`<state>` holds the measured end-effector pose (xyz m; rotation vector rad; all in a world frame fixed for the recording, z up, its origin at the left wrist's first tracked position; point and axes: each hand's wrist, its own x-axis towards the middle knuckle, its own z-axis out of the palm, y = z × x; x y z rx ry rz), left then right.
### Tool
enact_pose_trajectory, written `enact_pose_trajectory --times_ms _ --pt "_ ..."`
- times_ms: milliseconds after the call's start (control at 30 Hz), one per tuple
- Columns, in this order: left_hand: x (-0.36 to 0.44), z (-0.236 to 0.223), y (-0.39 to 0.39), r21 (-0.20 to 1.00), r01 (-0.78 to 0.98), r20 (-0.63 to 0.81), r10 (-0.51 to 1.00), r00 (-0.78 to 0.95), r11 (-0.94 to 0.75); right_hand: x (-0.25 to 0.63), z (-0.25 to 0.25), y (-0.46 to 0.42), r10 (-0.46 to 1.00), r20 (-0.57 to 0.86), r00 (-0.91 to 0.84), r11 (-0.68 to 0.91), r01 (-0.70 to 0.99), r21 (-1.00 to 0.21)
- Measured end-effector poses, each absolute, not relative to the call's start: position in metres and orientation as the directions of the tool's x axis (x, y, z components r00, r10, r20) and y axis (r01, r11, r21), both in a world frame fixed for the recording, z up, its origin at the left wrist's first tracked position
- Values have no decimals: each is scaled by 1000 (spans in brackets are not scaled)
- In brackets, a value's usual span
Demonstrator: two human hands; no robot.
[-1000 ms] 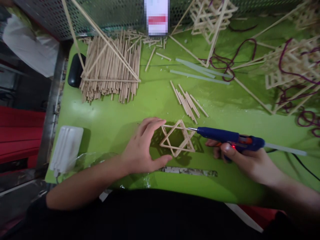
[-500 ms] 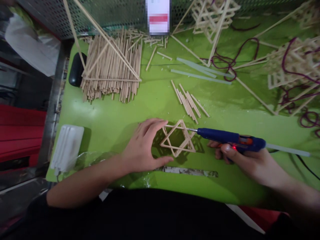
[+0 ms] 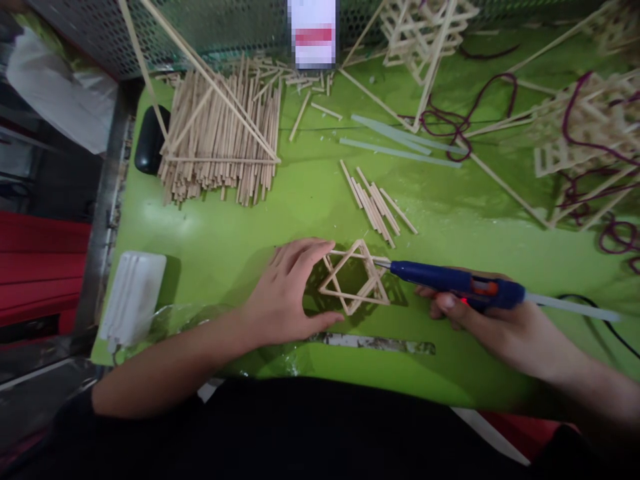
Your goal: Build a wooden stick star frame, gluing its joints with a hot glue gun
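Observation:
A star-shaped frame of thin wooden sticks (image 3: 354, 293) rests on the green table, with several layers of sticks at its right side. My left hand (image 3: 285, 293) curves around its left side, the index fingertip at the upper left corner and the thumb close to the bottom point. In my right hand (image 3: 480, 320) is a blue hot glue gun (image 3: 440, 275), lit by a small red light. Its metal nozzle meets the frame's upper right sticks. A translucent glue stick (image 3: 575, 305) protrudes from the gun's back.
Short sticks (image 3: 375, 203) lie loose beyond the frame. A large stick pile (image 3: 220, 133) is at the back left, beneath a stick triangle. Glue sticks (image 3: 395, 137), purple cord (image 3: 467, 127) and lattice stick structures (image 3: 585, 127) occupy the back right. A metal strip (image 3: 375, 343) lies in front.
The glue gun's nozzle has moved slightly right and down along the upper edge of the frame, and the gun tilts a little more. My left hand keeps its place at the frame.

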<state>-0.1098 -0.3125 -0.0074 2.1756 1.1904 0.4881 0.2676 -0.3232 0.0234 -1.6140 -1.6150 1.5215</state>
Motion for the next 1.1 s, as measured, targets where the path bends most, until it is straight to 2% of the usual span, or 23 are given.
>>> enact_pose_trajectory --times_ms 167,333,400,733,933,1100 --pt "-110 -7 -311 678 640 -39 853 521 -360 280 30 -325 858 -447 -253 -314 430 -846" --pt "-111 -6 -310 682 633 -43 844 535 -367 283 50 -332 910 -396 -126 -365 213 -906" --pt "-112 -7 -310 679 632 -35 844 535 -373 282 52 -333 913 -386 -134 -362 173 -916" --pt "-114 -4 -311 704 652 -102 869 485 -281 289 20 -324 840 -480 -251 -385 348 -855" --pt "-115 -7 -310 688 643 -50 862 505 -336 296 21 -321 797 -533 -286 -390 430 -814" --pt "-114 -9 -311 697 617 -13 854 521 -365 296 20 -318 795 -520 -312 -368 434 -822"
